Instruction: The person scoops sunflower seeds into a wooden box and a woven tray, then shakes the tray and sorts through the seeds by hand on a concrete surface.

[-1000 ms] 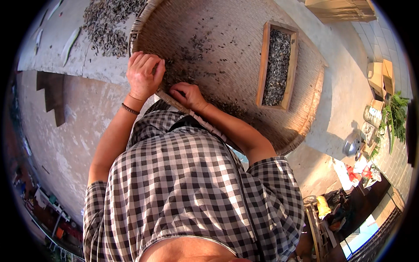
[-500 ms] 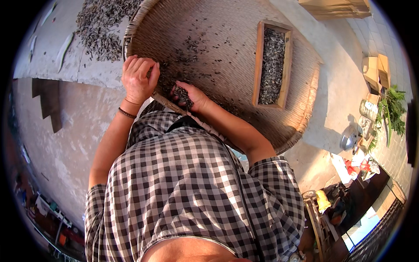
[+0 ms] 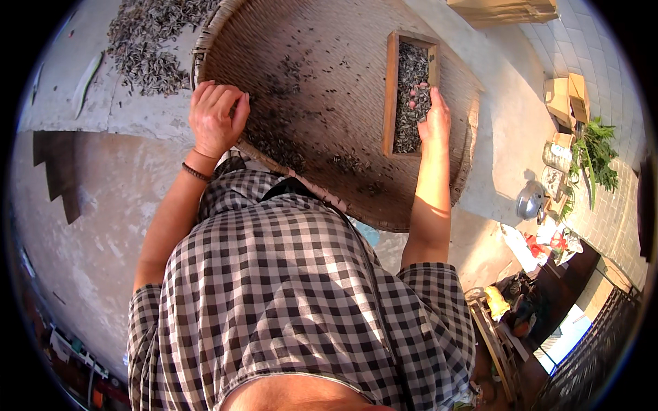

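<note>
From where I stand, the dark seeds fill the wooden box inside the woven basket, with more scattered across the weave. The right hand is at the box, fingers bent among the seeds; whether they hold or release a handful, I cannot tell. The left hand has its fingers folded together over the basket's rim. The seeds look light, dry and slippery, best taken in a cupped palm; the box seems stiff, graspable by its long sides.
</note>
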A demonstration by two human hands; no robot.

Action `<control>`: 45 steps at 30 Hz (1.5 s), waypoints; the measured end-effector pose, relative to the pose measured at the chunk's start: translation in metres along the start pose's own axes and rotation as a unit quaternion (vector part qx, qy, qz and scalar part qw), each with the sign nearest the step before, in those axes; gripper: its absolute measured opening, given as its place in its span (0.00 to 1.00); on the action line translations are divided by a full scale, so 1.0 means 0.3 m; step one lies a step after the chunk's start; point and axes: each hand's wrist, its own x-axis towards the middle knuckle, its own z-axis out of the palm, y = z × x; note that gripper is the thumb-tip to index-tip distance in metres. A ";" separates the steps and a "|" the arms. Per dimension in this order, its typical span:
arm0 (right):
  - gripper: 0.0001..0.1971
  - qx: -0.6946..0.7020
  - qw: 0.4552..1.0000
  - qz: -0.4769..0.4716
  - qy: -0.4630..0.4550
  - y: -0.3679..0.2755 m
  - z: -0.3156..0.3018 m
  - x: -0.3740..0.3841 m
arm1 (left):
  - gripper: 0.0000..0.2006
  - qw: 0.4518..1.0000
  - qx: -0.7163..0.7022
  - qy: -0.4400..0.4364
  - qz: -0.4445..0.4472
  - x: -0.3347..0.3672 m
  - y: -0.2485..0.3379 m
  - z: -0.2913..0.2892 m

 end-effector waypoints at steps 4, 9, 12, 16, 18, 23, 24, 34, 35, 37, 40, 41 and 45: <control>0.21 -0.326 0.939 -0.106 0.036 -0.028 -0.056 0.003 | 0.05 1.000 -0.008 0.007 0.006 0.003 -0.004 0.008; 0.16 -0.556 0.806 -0.184 -0.077 -0.097 0.040 -0.237 | 0.04 1.000 -0.015 0.008 -0.010 -0.010 0.005 0.000; 0.13 -0.512 0.775 0.095 -0.358 0.132 0.040 -0.327 | 0.04 1.000 -0.029 0.004 -0.010 -0.014 0.004 0.009; 0.14 -0.491 0.686 0.237 -0.483 0.391 0.139 -0.344 | 0.05 0.999 -0.023 0.028 0.001 -0.008 -0.012 0.028; 0.15 -0.412 0.716 0.263 -0.498 0.425 0.239 -0.322 | 0.06 0.999 -0.019 0.038 0.006 -0.014 -0.018 0.039; 0.13 -0.422 0.687 0.199 -0.557 0.428 0.499 -0.270 | 0.06 0.999 -0.007 0.041 0.007 -0.017 -0.031 0.042; 0.13 -0.395 0.716 0.162 -0.552 0.452 0.547 -0.253 | 0.06 0.999 -0.005 0.040 0.009 -0.018 -0.031 0.042; 0.19 -0.435 0.803 -0.389 -0.124 0.349 0.513 -0.022 | 0.05 1.000 0.001 0.025 -0.006 -0.014 -0.020 0.022; 0.21 -0.487 0.766 -0.407 -0.096 0.372 0.517 0.010 | 0.05 1.000 -0.003 0.024 -0.003 -0.009 -0.022 0.027; 0.25 -0.580 0.687 -0.435 -0.043 0.412 0.547 0.049 | 0.05 1.000 -0.003 0.018 -0.004 -0.006 -0.024 0.024; 0.27 -0.539 0.702 -0.447 -0.130 0.443 0.695 -0.003 | 0.05 1.000 0.004 0.010 -0.001 -0.011 -0.032 0.028; 0.27 -0.520 0.702 -0.461 -0.155 0.459 0.737 -0.040 | 0.05 1.000 0.008 0.001 -0.002 -0.022 -0.033 0.023; 0.27 -0.429 0.698 -0.452 -0.353 0.528 0.716 -0.228 | 0.05 1.000 0.016 0.008 -0.002 -0.011 -0.041 0.033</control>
